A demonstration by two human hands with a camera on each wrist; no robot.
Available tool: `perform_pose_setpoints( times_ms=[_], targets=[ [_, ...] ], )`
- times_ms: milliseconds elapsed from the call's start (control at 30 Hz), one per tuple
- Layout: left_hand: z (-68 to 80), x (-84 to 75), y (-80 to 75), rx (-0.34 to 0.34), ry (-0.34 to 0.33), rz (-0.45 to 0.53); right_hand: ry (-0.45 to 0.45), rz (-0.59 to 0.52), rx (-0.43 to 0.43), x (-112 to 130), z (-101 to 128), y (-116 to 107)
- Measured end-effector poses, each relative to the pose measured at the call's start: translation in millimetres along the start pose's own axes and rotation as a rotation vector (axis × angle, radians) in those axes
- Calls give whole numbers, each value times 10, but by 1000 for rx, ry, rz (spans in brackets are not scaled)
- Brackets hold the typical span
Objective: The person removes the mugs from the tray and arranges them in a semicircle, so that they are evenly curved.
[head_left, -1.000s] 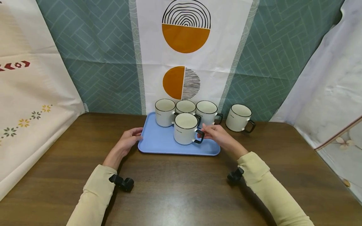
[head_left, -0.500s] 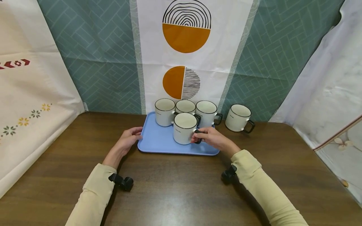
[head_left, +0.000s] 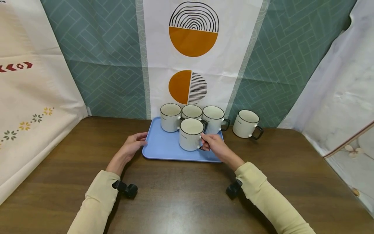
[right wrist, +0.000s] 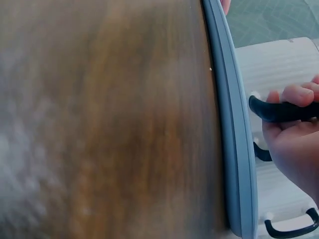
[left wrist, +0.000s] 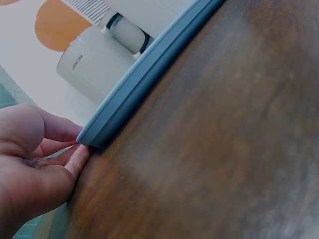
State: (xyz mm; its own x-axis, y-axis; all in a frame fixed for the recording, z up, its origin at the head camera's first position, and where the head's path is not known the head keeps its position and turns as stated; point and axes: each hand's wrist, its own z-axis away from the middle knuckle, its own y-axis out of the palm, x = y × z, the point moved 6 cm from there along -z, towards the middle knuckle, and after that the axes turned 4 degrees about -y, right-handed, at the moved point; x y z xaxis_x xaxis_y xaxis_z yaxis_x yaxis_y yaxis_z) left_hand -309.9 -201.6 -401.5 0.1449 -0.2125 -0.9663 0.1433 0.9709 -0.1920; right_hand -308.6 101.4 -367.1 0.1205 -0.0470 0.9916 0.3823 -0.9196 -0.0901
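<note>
From the head camera, the front mug (head_left: 191,138) stands upright near the front edge of the blue tray (head_left: 163,148), its black handle pointing right into the right hand (head_left: 212,143), whose fingers curl round it. The left hand (head_left: 132,143) rests relaxed against the tray's left edge, farther from that mug. Three more mugs (head_left: 191,111) crowd behind it; a fifth mug (head_left: 246,123) stands off the tray on the counter (head_left: 181,201).

At the left wrist, fingertips (left wrist: 77,158) touch the tray's rim (left wrist: 134,87), gripping nothing.

At the right wrist, fingers (right wrist: 294,94) wrap the handle (right wrist: 281,111) just inside the tray's edge (right wrist: 230,134).
</note>
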Motion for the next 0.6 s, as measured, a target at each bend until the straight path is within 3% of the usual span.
perform_pose_setpoints(
  times_ms=[600],
  targets=[
    [6, 12, 10, -3, -12, -1, -68, -38, -65, 166, 74, 21]
  ],
)
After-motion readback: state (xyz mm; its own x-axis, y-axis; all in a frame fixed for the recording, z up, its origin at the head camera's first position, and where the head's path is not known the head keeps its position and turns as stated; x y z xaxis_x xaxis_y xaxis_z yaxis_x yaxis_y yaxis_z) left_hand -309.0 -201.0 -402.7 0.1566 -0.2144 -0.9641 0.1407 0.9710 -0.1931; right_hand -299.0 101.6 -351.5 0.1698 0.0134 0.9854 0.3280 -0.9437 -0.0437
